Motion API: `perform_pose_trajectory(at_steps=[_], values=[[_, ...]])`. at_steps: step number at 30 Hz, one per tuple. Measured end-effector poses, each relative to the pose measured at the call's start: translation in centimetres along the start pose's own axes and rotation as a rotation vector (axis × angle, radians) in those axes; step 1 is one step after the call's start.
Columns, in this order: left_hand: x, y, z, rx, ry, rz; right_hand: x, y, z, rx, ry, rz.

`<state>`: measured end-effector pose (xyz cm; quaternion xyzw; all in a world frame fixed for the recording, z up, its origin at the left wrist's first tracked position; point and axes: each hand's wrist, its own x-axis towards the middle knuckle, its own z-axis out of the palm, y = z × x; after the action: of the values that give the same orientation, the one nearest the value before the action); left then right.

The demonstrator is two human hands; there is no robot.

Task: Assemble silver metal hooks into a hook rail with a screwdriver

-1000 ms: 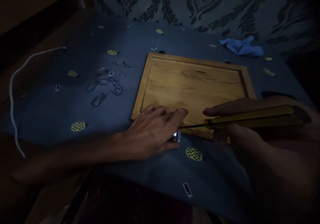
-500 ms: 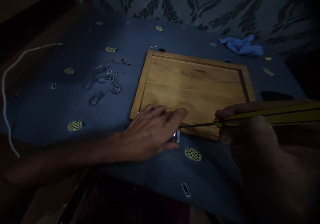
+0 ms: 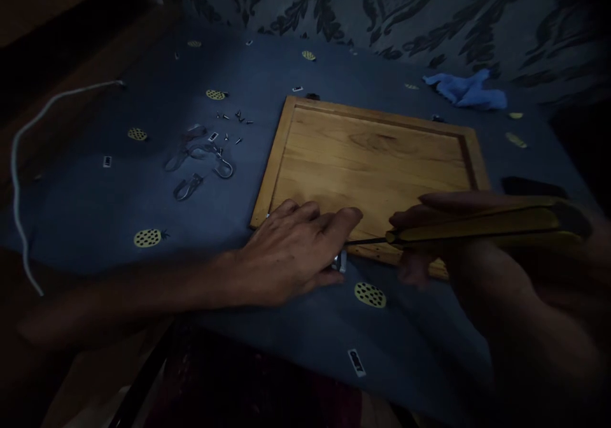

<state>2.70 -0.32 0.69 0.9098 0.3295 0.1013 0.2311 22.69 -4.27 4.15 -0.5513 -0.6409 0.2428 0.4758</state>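
Observation:
My left hand (image 3: 286, 256) lies across the near edge of a wooden board (image 3: 372, 154) with a raised frame. Its thumb and fingers close around a small shiny metal bracket (image 3: 340, 262) at that edge, and the hand covers most of it. In my right hand (image 3: 477, 269) is a screwdriver (image 3: 477, 227) with a yellow and black handle. The thin shaft points left, and its tip ends beside my left index finger, just above the bracket. Whether the tip touches a screw cannot be seen.
Several loose screws (image 3: 238, 116) and bent hook-like fittings (image 3: 188, 187) lie left of the board on the blue patterned tablecloth (image 3: 305, 339). A blue cloth (image 3: 470, 90) rests at the back right, and a dark object (image 3: 534, 187) near the right. A white cable (image 3: 16, 186) hangs at left.
The screwdriver and my right hand have moved left, closer to my left hand, and more of the handle's end shows. My left hand keeps its place on the board.

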Motion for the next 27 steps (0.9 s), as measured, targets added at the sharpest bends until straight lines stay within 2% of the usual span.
perform_pose_trajectory(at_steps=[5, 9, 13, 18, 21, 25, 27], values=[[0.0, 0.1, -0.2, -0.029, -0.020, -0.002, 1.3, -1.2, 0.7, 0.023, -0.005, -0.004], [0.2, 0.2, -0.4, -0.029, -0.056, -0.026, 1.8, -1.1, 0.6, 0.049, -0.109, -0.012], [0.2, 0.2, -0.2, -0.014, -0.040, -0.008, 1.8, -0.5, -0.1, -0.018, -0.237, -0.130], [0.1, 0.0, 0.0, -0.013, -0.028, 0.018, 1.6, -0.5, 0.2, -0.032, -0.118, -0.139], [0.1, -0.1, 0.0, -0.020, -0.028, 0.013, 1.4, -0.5, 0.1, 0.006, -0.117, -0.156], [0.2, -0.2, 0.1, -0.029, -0.009, 0.023, 0.9, 0.2, -0.3, -0.035, -0.189, -0.148], [0.2, -0.2, 0.1, -0.022, -0.001, 0.026, 0.5, 0.5, -0.2, -0.062, -0.105, -0.144]])
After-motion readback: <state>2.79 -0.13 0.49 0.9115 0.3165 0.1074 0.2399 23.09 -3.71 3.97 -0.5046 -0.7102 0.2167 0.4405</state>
